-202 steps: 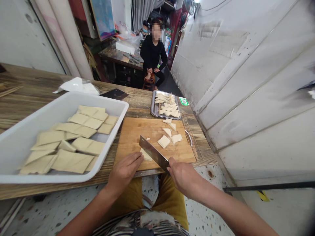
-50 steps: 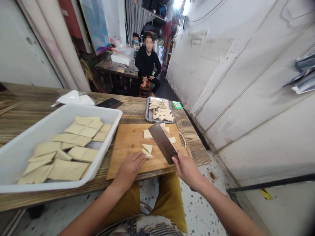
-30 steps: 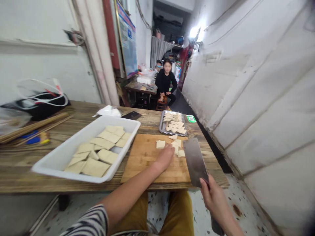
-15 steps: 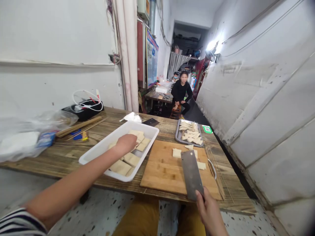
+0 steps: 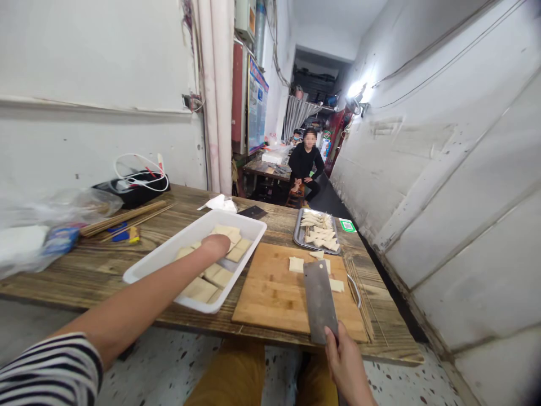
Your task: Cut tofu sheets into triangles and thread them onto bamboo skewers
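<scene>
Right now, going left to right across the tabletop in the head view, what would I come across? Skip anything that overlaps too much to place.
Crumpled clear plastic, bundle of sticks, white tub with the left hand in it, cutting board, loose thin sticks.

The left hand (image 5: 216,245) hides its fingers; the cleaver (image 5: 320,299) overlaps a pale piece (image 5: 328,265).
</scene>
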A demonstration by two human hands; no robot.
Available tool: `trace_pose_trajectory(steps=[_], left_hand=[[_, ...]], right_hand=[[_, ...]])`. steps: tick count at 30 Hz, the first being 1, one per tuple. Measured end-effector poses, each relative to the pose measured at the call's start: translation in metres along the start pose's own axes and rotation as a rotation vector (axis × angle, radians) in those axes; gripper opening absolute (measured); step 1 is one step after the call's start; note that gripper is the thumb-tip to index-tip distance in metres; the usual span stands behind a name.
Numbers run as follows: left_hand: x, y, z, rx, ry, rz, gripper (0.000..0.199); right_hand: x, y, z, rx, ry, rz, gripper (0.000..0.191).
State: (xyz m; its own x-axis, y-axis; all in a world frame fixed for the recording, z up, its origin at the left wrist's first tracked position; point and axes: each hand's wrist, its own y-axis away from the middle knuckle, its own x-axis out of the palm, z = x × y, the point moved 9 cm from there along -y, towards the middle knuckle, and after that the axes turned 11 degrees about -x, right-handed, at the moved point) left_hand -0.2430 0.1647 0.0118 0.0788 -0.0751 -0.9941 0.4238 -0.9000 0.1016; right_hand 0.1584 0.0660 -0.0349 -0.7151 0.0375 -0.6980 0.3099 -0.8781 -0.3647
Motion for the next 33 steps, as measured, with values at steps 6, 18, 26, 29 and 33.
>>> trace_pose_trajectory(steps=[6, 18, 26, 29, 33], left_hand=[[-0.067, 0.018, 0.029, -0.053, -0.052, -0.055, 0.025], [0.017, 0.175, -0.135, 0.562, 0.379, -0.385, 0.035], [0.069, 0.205, -0.13, 0.865, 0.299, -0.649, 0.038], [0.06, 0.208, -0.129, 0.86, 0.315, -0.694, 0.036], [0.056, 0.212, -0.132, 0.873, 0.352, -0.695, 0.037]], right_hand=[[0.006, 0.008, -0.008, 0.057, -0.1, 0.043, 0.046], [-0.034, -0.015, 0.015, 0.045, 0.107, 0.03, 0.023], [-0.024, -0.024, 0.058, -0.127, 0.481, 0.51, 0.015], [-0.018, -0.027, 0.064, -0.153, 0.599, 0.642, 0.017], [-0.012, -0.035, 0.066, -0.168, 0.659, 0.73, 0.02]])
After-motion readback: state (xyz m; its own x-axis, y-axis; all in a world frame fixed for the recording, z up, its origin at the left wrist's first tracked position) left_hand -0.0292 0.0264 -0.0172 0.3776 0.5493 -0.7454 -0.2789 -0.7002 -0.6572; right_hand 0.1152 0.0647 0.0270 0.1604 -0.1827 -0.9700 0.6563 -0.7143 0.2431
